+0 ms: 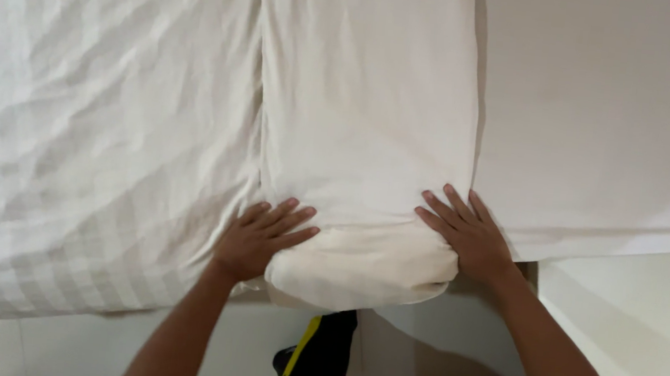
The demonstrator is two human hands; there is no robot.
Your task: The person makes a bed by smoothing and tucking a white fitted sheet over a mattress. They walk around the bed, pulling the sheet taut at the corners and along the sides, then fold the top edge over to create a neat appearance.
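Both palms flat and apart: our left hand (pixel 259 240) and right hand (pixel 467 233) press the plump cream cotton pillow (pixel 366 133) beside the crinkly white checked duvet (pixel 85 120).

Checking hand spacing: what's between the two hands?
Head view: the cream pillow's rounded near end fills the gap between left hand and right hand; nothing else.

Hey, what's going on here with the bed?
A person is leaning over a bed, both hands flat on a cream pillow that lies lengthwise on it. The left hand presses the pillow's near left corner, and the right hand presses its near right edge. The pillow's near end bulges over the bed's edge. A crumpled checked white sheet lies to the left, a smooth sheet to the right.
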